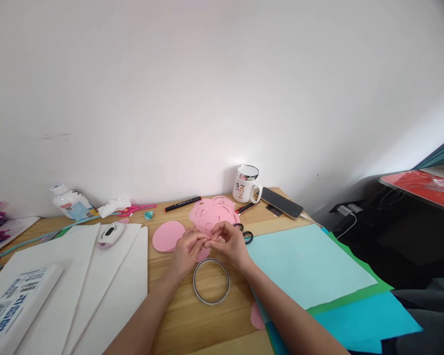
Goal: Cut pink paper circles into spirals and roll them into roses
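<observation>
My left hand point(187, 249) and my right hand point(229, 241) meet above the wooden table point(177, 320), fingertips pinched together on a small pink paper piece point(203, 252). Just behind them lies a pile of pink paper cut-outs point(210, 212), and a pink paper circle point(167, 235) lies flat to the left. A roll of clear tape point(211, 281) rests on the table right below my hands. Black-handled scissors point(246, 234) lie partly hidden behind my right hand.
White sheets point(96, 281) and a small white and pink device point(111, 234) lie at left. Light blue, green and blue paper point(307, 261) lies at right. A white mug point(246, 185), a phone point(281, 202), a black marker point(183, 203) and a bottle point(68, 202) stand along the wall.
</observation>
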